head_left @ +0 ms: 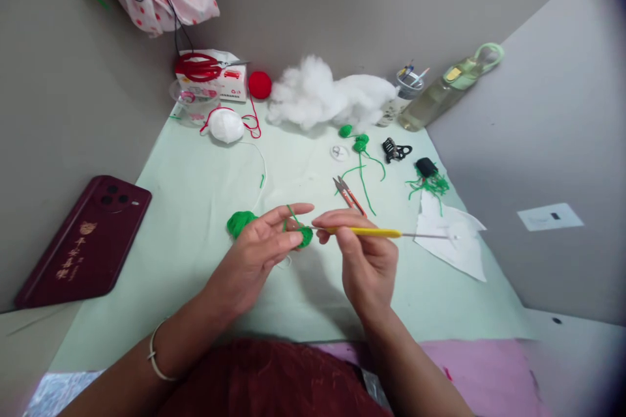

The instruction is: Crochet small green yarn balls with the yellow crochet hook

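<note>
My left hand pinches a small green crocheted piece between thumb and fingers, and a green strand loops over its raised index finger. My right hand grips a crochet hook by its yellow handle. The hook's thin tip points left and meets the green piece. Just behind my left hand lies a green yarn ball, partly hidden by it. Orange-handled thread snips rest on the table beyond my right hand.
White stuffing, a red yarn ball and a white yarn ball sit at the back. A bottle leans right. Green pieces, a black claw clip and paper lie right; a phone lies left.
</note>
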The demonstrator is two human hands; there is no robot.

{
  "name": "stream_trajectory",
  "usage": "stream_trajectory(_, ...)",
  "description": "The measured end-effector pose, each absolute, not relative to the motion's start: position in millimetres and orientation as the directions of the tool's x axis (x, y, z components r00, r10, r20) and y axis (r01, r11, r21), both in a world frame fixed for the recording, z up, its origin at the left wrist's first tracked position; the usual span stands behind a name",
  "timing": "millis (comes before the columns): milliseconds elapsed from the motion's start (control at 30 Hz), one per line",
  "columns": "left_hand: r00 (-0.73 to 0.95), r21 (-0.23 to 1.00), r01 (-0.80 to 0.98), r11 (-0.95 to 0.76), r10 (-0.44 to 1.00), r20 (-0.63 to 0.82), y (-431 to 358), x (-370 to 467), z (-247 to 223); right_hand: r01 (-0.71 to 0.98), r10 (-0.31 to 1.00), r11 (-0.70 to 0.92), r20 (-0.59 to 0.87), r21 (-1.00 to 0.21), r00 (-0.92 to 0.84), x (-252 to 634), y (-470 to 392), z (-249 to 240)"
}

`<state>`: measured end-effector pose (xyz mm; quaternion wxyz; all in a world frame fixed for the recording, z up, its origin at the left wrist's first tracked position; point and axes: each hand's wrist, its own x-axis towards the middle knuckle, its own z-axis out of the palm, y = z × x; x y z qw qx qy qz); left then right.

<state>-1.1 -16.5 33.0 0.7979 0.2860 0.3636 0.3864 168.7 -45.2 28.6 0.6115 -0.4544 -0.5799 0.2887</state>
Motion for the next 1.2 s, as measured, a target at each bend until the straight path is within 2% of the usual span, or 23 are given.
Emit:
stream_trajectory(133,0.364,0.825,-0.359,0.437,0.879,-0.307,-19,5,33,0.318,0.868,0.438,0.487,-0.84,0.091,166,-46,26)
stream_trajectory(200,0.338,0.808,-0.391,0.441,0.885,-0.319,-20,7,34,0.464,0.808,0.513,0.589,-0.722,0.024,166,-49,23)
stream_trajectory(267,0.378,0.742,-0.435,0.51,0.851,-0.364,-19,7,35,0.586,0.734,0.582,0.675,-0.564,-0.079,167,-52,21)
stream_trajectory(300,0.414,0.698,-0.45,0.557,0.823,-0.389,-17,6,35,0.607,0.711,0.599,0.696,-0.522,-0.102,167,-52,20)
stream_trajectory(367,0.463,0.62,-0.48,0.621,0.779,-0.422,-15,4,35,0.561,0.721,0.588,0.692,-0.582,-0.038,170,-51,22)
stream_trajectory(433,0.448,0.596,-0.51,0.62,0.783,-0.431,-13,2,34,0.412,0.778,0.528,0.617,-0.743,0.115,171,-49,25)
stream_trajectory(533,0.4,0.679,-0.485,0.552,0.83,-0.389,-13,3,33,0.186,0.87,0.431,0.461,-0.883,0.175,170,-45,30)
stream_trajectory(667,0.396,0.821,-0.361,0.443,0.869,-0.295,-18,3,28,0.143,0.916,0.363,0.38,-0.921,0.126,170,-42,28)
stream_trajectory(767,0.401,0.852,-0.329,0.408,0.877,-0.265,-19,1,25,0.048,0.939,0.287,0.291,-0.957,0.183,172,-41,23)
stream_trajectory(867,0.369,0.865,-0.302,0.4,0.886,-0.281,-19,-3,26,-0.036,0.956,0.253,0.244,-0.967,0.164,175,-41,24)
stream_trajectory(967,0.341,0.874,-0.289,0.39,0.895,-0.287,-19,-4,29,0.067,0.937,0.297,0.305,-0.952,0.171,174,-44,29)
stream_trajectory(1067,0.299,0.897,-0.27,0.351,0.916,-0.268,-20,-1,30,0.367,0.872,0.419,0.48,-0.831,0.09,172,-50,30)
stream_trajectory(1133,0.261,0.902,-0.28,0.328,0.93,-0.258,-22,2,29,0.538,0.78,0.55,0.623,-0.639,-0.058,170,-52,27)
stream_trajectory(1200,0.261,0.87,-0.338,0.36,0.924,-0.281,-23,5,29,0.635,0.667,0.643,0.721,-0.428,-0.189,168,-52,21)
